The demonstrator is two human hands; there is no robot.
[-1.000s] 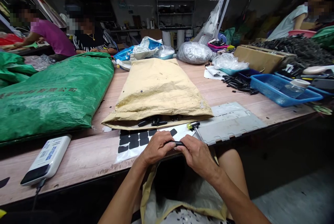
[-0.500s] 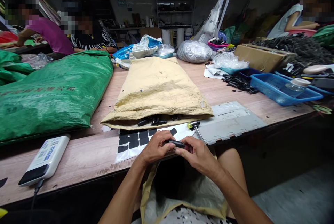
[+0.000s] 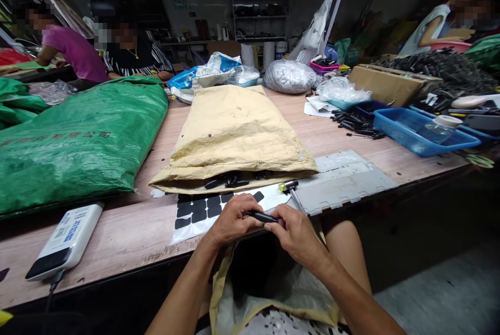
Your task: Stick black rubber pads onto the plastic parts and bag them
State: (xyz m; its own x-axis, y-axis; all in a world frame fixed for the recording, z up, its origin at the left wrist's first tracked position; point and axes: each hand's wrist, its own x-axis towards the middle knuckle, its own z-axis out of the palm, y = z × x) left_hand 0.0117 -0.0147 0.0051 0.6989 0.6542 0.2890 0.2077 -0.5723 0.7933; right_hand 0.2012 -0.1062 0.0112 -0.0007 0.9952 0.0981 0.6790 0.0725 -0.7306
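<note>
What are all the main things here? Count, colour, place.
slim piece: 1, black, front centre
tan sack: 1, tan, middle
loose pieces: several, black, in the tan sack's mouth
big sack: 1, green, left
boxy device: 1, white and black, front left
patch sheet: 1, white with black, front centre
hammer: 1, black and yellow head, front centre
flat sheet: 1, grey, front right
front tray: 1, blue, right
box: 1, brown, back right
co-workers: at least 3, mixed clothing, background
left hand: 1, bare, holding the slim piece
right hand: 1, bare, likewise
</note>
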